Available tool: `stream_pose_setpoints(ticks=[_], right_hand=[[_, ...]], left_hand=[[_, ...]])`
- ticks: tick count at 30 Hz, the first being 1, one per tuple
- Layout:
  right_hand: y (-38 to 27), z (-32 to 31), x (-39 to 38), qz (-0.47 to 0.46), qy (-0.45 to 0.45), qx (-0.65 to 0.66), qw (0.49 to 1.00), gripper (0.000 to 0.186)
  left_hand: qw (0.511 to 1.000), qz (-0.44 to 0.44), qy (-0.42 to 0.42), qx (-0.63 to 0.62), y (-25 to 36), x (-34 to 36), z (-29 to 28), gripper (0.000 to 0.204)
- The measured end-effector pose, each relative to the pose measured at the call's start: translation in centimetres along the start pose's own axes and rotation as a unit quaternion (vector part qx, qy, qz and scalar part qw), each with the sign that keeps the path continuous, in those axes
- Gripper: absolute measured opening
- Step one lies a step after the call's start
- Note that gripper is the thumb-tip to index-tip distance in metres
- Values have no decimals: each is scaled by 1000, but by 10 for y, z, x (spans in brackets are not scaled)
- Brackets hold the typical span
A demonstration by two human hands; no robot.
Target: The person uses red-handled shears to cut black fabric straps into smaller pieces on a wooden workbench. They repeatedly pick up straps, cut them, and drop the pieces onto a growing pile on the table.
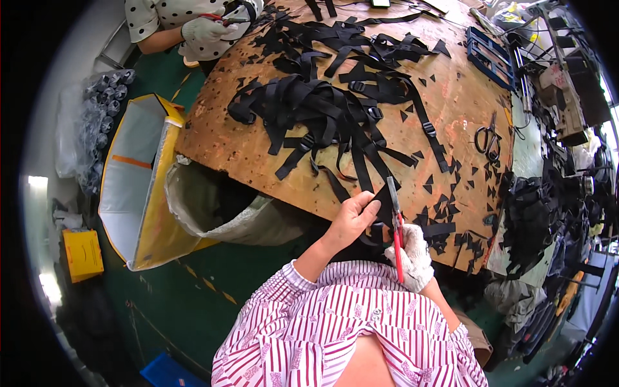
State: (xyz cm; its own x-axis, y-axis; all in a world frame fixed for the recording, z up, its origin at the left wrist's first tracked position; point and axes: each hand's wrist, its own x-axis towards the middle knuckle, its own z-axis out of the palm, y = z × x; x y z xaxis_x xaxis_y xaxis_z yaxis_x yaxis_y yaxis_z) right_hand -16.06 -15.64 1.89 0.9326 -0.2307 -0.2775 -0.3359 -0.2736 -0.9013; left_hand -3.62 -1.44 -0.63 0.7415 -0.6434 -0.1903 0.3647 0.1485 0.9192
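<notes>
My left hand's fingers (369,208) were pinched on a black webbing strap (379,222) at the near edge of the plywood table (451,97), holding it taut. My gloved right hand (412,255) was closed round the red handles of the scissors (394,222), their blades up against the strap just beside my left fingertips. I judged a nick likely: those fingertips were bare and close to the blades. A slack strap could also have cut crooked. Whether the blades stood open I couldn't tell, and the strap's lower end was hidden behind my hands. Black offcuts (445,206) littered the board nearby.
</notes>
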Motion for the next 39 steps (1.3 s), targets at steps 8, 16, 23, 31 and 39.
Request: stream_pose_setpoints(ticks=[8,16,23,31,39], right_hand=[[-6,-2,2,40,-14,-33,999,45],[-20,-1,9,168,49,150,973,30],[-16,-3,17,142,104,187,967,26],[-14,3,13,147,120,188,964,20],[-5,-2,9,100,92,196,971,21]], left_hand=[[999,18,7,39,-3,-4,-1,16],[998,-31,-40,43,-17,-11,2,17],[994,86,73,-5,28,11,-34,26],[847,266,355,292,79,96,-114,23],[747,117,490,433,49,154,-162,55]])
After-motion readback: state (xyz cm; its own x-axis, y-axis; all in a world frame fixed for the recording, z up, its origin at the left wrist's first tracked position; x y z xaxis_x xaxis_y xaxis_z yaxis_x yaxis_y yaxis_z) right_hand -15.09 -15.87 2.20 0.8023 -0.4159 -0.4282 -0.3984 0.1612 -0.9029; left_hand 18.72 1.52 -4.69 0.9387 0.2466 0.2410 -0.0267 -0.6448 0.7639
